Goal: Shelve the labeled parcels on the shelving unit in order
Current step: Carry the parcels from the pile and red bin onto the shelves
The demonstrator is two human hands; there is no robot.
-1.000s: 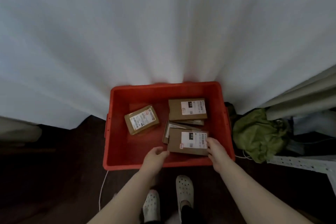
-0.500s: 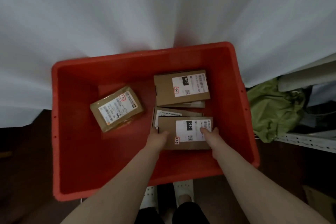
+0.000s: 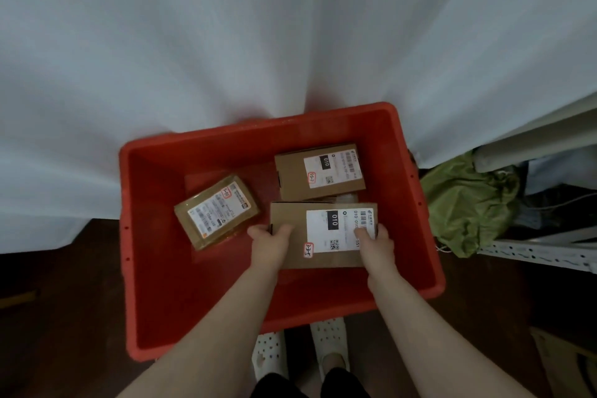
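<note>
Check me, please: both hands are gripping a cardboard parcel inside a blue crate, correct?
Not quite: the head view shows the crate is red, not blue. The left hand and right hand do both grip the parcel inside it.

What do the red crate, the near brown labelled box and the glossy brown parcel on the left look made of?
Red crate: moulded plastic, likely; uniform colour, smooth walls, rounded rim.
Near brown labelled box: matte cardboard; crisp folded edges.
Glossy brown parcel: cardboard probably wrapped in clear tape or film, judging by glare.
</note>
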